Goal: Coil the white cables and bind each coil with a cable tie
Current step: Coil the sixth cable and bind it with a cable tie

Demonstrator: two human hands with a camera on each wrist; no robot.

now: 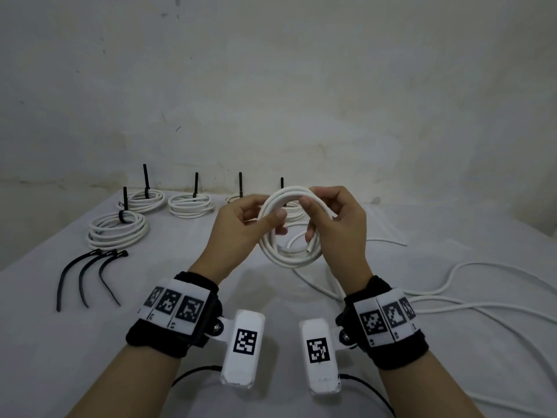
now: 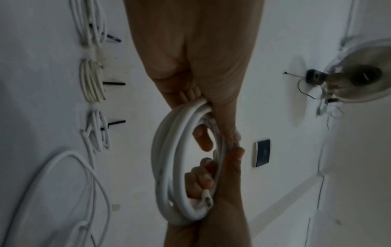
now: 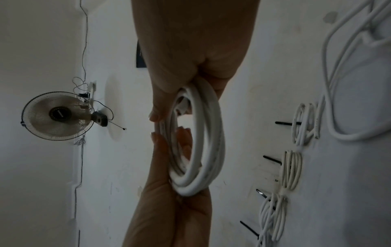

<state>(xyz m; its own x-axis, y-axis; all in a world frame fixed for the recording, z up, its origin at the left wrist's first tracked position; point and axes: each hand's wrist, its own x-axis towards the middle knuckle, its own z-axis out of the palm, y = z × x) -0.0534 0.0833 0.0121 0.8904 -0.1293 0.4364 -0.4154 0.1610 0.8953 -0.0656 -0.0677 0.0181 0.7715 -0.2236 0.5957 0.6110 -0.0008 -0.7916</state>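
The coil (image 1: 291, 227) hangs between both hands: left hand (image 1: 241, 227) and right hand (image 1: 337, 221) fingers pinch its rim.

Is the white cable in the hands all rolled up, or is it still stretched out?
Rolled up. The white cable forms a ring of several loops held by the left hand and right hand, with its cut end tucked inside. No tie yet.

Pale, scuffed wall (image 1: 301, 86) straight ahead, stained and flaking where it meets the worktop (image 1: 271, 297), which is draped in white cloth. Light is dim and even. Off to the side, a round caged fan (image 3: 58, 115) hangs on the wall, thin wires trailing, beside what may be a dark switch plate (image 2: 262, 152).
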